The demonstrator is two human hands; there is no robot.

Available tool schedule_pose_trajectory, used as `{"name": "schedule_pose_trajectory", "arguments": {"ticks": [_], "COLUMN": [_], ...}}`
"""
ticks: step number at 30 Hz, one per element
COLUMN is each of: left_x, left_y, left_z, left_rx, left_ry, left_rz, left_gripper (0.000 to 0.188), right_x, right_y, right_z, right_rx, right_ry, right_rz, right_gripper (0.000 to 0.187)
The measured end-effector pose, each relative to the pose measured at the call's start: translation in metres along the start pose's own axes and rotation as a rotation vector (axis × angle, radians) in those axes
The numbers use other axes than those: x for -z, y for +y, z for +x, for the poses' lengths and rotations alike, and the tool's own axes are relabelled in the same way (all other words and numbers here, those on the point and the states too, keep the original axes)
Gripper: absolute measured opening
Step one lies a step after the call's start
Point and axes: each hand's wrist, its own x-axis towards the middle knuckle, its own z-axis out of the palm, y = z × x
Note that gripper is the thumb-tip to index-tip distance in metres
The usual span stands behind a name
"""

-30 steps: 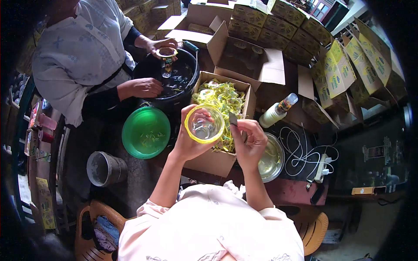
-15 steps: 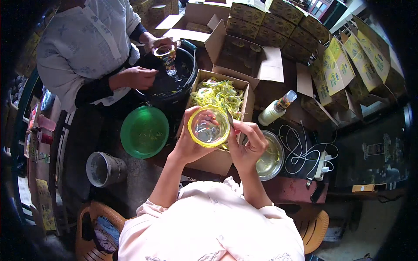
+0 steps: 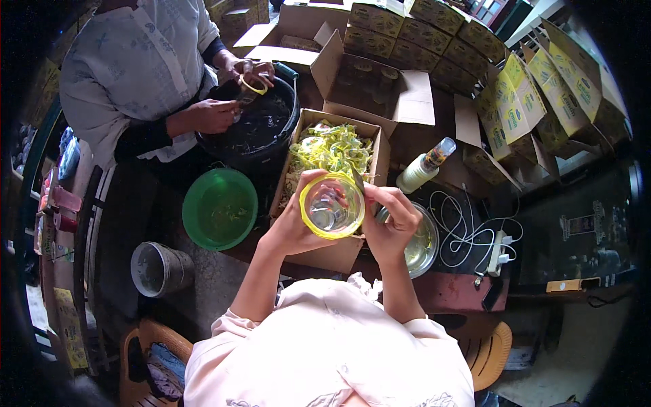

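My left hand point(image 3: 293, 227) is wrapped round a clear drinking glass point(image 3: 332, 207) with a yellow rim, its mouth turned up toward me. A thin dark blade point(image 3: 358, 179) is pinched in my right hand point(image 3: 393, 218), its edge against the right side of the yellow rim. The blade's handle end is hidden by the fingers. Just beyond the glass, a cardboard box point(image 3: 381, 159) holds a heap of yellow-green curled scraps point(image 3: 331, 150). Under and beside my right hand stands a clear round bowl point(image 3: 426, 241) with pale contents.
At far left a co-worker's hands point(image 3: 220, 115) hold another yellow-rimmed glass point(image 3: 252, 87) over a black bucket point(image 3: 288, 125). A green basin point(image 3: 196, 203), grey bucket point(image 3: 159, 270), pale cylinder topped by a patterned glass point(image 3: 420, 173), power strip point(image 3: 500, 254) and open cartons point(image 3: 417, 98) stand around.
My glass has shifted slightly down and right in the picture, the blade staying at its rim. The co-worker's glass has tilted and both their hands have come closer together.
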Motion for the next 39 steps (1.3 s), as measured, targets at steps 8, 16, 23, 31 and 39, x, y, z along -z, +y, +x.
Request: {"name": "schedule_pose_trajectory", "arguments": {"ticks": [8,16,23,31,39], "left_x": [0.005,-0.005,-0.006,-0.004,-0.008], "left_y": [-0.009,-0.007,-0.019,-0.03,-0.031], "left_z": [0.008,0.018,0.023,0.025,0.038], "left_rx": [-0.019,0.017,0.023,0.026,-0.027], "left_ry": [-0.071,-0.007,-0.049,-0.097,-0.127], "left_rz": [-0.12,-0.243,-0.143,-0.256,-0.35], "left_gripper": [0.083,0.078,0.084,0.08,0.077], "right_x": [0.005,0.006,0.01,0.011,0.009], "right_y": [0.002,0.012,0.017,0.024,0.028], "right_z": [0.002,0.005,0.008,0.006,0.011], "right_rx": [-0.013,-0.043,-0.032,-0.101,-0.123], "right_ry": [-0.042,-0.034,-0.035,-0.062,-0.022], "right_rz": [0.024,0.059,-0.007,0.026,0.056], "right_gripper": [0.021,0.021,0.023,0.021,0.02]}}
